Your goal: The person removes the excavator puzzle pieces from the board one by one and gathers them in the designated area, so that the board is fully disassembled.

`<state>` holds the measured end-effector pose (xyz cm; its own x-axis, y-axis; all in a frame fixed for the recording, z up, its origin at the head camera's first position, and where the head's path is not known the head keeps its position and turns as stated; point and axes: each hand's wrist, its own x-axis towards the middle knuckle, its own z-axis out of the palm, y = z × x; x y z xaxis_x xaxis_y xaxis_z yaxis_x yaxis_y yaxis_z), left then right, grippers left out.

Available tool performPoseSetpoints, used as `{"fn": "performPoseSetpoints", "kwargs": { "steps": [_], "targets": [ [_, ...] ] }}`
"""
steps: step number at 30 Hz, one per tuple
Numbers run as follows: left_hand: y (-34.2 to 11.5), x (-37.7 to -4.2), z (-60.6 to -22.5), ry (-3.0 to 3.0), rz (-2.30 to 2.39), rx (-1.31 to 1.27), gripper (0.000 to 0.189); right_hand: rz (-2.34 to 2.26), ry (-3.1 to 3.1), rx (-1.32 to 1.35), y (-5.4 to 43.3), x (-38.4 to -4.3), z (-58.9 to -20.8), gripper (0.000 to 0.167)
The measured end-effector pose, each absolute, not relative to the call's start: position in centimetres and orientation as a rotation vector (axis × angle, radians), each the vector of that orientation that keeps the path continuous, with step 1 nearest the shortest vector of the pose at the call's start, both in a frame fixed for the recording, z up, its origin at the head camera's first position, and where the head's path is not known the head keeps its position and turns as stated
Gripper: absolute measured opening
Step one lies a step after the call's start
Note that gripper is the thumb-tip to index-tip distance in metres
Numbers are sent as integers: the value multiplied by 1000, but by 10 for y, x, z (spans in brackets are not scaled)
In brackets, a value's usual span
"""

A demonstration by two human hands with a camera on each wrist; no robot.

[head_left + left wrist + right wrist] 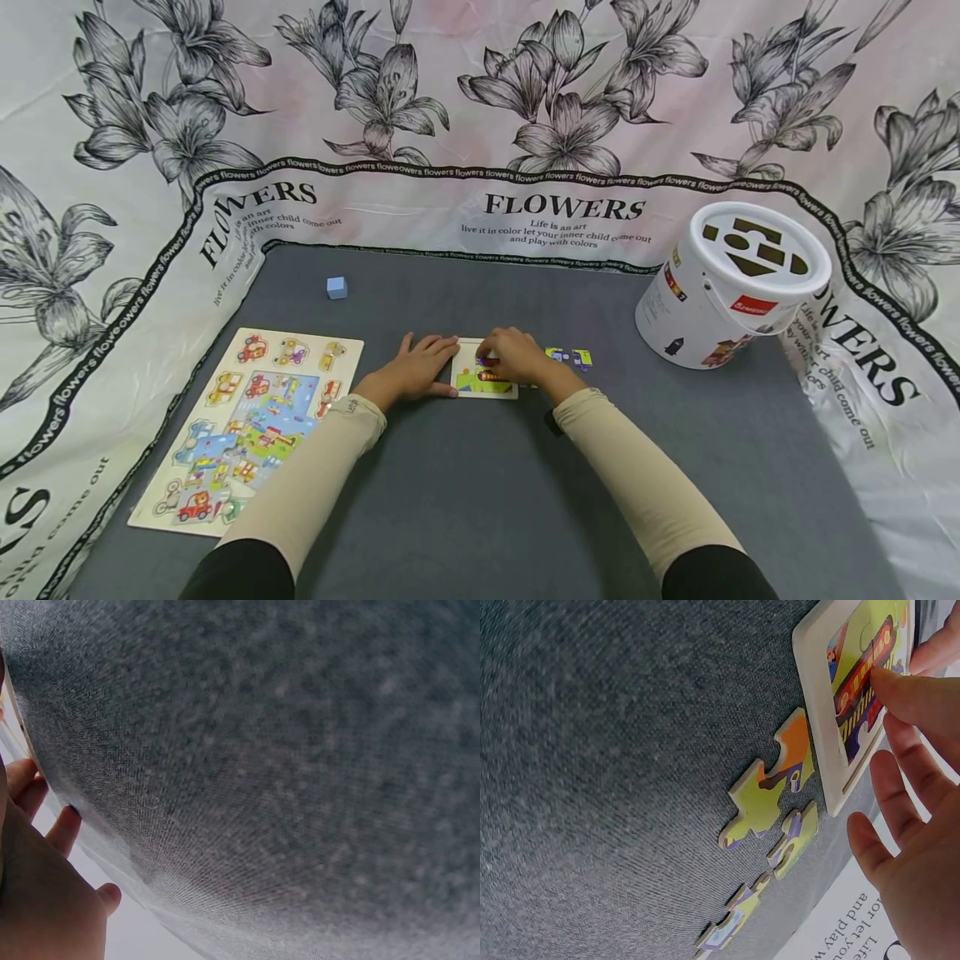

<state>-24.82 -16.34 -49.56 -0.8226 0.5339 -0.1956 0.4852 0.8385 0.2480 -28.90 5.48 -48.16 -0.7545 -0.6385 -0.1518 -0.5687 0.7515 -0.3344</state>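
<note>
A small framed jigsaw puzzle (483, 385) lies on the dark table, its picture showing a red and yellow tracked vehicle on green. My left hand (411, 367) rests beside it with fingers spread, the fingertips and thumb touching the frame's left side. The left wrist view catches only part of this hand (49, 885) at its edge. Over the puzzle, my right hand (515, 357) pinches a puzzle piece between thumb and index finger; the fingers largely hide that piece. Several loose puzzle pieces (769, 795) lie just right of the frame.
To the left lies a large wooden vehicle puzzle board (247, 354) with picture pieces on it. A small blue cube (337, 287) sits at the back left. A white lidded bucket (675, 312) stands at the back right. Flower-printed cloth (420, 196) borders the table.
</note>
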Motion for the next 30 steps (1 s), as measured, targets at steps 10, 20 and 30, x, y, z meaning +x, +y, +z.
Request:
{"fn": "performPoseSetpoints", "kwargs": {
  "steps": [10,20,30],
  "targets": [
    [-163,-249,-497,2770,274,779,81,-456,2720,-907,53,-289,-481,20],
    [-163,-248,-495,2766,278,765,82,-470,2743,-887,50,-289,-482,18],
    [-164,-248,-496,2762,275,763,82,-478,2723,-833,50,-290,-483,19]
  ]
}}
